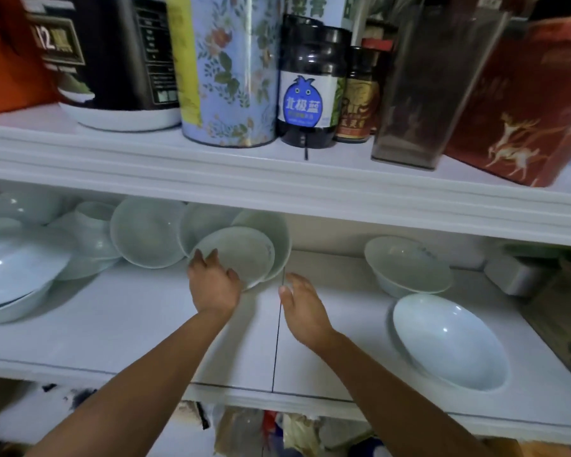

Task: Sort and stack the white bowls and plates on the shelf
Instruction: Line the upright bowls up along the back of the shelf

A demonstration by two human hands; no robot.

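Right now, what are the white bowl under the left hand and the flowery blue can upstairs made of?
The tilted white bowl the left hand touches looks like glazed ceramic: smooth, faintly shiny. The flowery blue round can looks like printed tin, though that's less sure.

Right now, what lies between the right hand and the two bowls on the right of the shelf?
Nothing: in the head view only bare white shelf separates the right hand from the rear bowl and the front bowl.

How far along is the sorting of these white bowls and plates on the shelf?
Early. Done: only a plate stack at far left. In hand: the left hand grips a tilted dish leaning on others; the right hand is open, empty. Left: leaning bowls and two loose bowls at right.
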